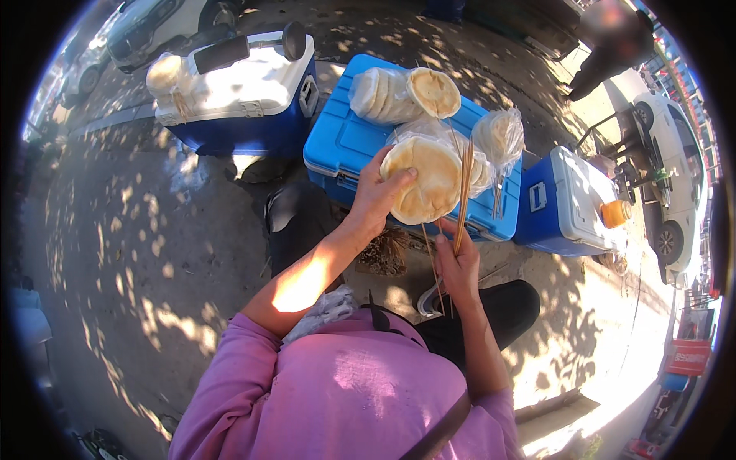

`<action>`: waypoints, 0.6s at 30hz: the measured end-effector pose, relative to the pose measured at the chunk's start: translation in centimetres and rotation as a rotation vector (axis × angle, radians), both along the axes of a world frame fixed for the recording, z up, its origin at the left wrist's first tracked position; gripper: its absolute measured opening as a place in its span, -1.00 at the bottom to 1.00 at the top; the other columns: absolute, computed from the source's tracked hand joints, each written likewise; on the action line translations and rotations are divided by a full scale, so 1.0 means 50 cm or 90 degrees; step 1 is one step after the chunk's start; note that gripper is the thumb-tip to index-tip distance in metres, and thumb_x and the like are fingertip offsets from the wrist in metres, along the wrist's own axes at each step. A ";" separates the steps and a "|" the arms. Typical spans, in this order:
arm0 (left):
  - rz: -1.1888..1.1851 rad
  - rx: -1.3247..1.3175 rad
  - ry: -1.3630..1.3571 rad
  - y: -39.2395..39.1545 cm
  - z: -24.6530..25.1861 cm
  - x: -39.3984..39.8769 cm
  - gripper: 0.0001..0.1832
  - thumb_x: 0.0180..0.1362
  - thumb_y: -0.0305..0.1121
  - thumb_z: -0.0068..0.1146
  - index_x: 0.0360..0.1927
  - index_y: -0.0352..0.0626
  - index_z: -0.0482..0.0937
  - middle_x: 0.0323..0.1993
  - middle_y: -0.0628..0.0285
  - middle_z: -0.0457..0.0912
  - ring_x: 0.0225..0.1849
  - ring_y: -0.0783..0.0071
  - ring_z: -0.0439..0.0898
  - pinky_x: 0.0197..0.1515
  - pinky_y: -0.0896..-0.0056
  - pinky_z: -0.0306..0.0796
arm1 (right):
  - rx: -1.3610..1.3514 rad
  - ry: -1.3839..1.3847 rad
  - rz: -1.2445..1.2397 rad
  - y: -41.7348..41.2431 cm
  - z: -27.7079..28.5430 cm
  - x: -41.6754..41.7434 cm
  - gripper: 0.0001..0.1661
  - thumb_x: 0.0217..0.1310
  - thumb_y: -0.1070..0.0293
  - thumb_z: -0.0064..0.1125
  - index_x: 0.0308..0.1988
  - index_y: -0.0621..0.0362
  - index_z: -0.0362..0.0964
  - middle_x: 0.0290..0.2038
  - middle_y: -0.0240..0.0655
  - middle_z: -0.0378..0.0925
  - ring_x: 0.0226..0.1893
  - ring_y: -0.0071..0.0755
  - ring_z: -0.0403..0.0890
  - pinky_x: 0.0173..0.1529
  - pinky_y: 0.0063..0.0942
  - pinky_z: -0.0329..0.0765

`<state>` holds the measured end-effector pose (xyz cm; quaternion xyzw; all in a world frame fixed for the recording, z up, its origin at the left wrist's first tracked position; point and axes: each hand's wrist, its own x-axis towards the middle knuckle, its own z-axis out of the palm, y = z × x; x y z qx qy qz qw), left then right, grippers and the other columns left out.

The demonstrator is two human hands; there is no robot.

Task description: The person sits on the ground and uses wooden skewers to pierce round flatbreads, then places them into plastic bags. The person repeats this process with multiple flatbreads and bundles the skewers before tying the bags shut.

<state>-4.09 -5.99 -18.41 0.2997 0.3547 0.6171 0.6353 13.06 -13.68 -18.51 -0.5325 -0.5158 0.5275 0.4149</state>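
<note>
A round flatbread [428, 187] is gripped at its left edge by my left hand [376, 195], thumb on top. My right hand [458, 259] holds a bundle of thin wooden skewers [464, 195] upright at the bread's lower right. Some skewers pass at the bread's lower edge; whether they pierce it is hard to tell. Behind, on a blue cooler box [330, 135], lie a bag of stacked flatbreads [382, 96], another flatbread with a skewer [434, 93] and a bagged bundle with sticks [499, 138]. A further plastic bag lies partly hidden behind the held bread.
A white-lidded cooler [247, 86] stands at the left with wrapped bread [167, 72] on it. At the right, another cooler [586, 190] bears an orange-coloured jar [615, 214]. A person [612, 46] and parked vehicles are farther off.
</note>
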 end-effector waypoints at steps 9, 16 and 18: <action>-0.003 -0.011 0.003 0.003 -0.008 -0.003 -0.49 0.07 -0.47 0.20 0.12 -0.24 0.37 -0.09 0.22 0.54 -0.07 0.49 0.55 -0.03 0.44 0.47 | 0.038 -0.060 -0.009 0.025 -0.011 -0.009 -0.84 0.37 0.40 -0.03 -0.12 0.24 0.38 -0.67 -0.52 0.30 -0.70 -0.73 0.27 -0.62 -0.65 0.20; 0.023 -0.041 -0.007 0.010 -0.026 -0.018 -0.51 0.08 -0.48 0.21 0.11 -0.24 0.37 -0.09 0.24 0.55 -0.06 0.50 0.54 -0.02 0.42 0.45 | -0.023 -0.160 0.089 -0.003 -0.010 0.049 -0.84 0.24 0.36 0.16 -0.27 0.25 0.48 -0.60 -0.49 0.45 -0.62 -0.74 0.35 -0.53 -0.64 0.28; 0.017 -0.053 -0.017 0.010 -0.032 -0.012 -0.51 0.08 -0.48 0.21 0.11 -0.24 0.37 -0.09 0.24 0.55 -0.06 0.50 0.55 -0.02 0.42 0.44 | -0.141 -0.080 0.096 -0.019 -0.013 0.045 -0.80 0.18 0.31 0.25 -0.28 0.22 0.50 -0.62 -0.52 0.44 -0.62 -0.77 0.35 -0.54 -0.66 0.27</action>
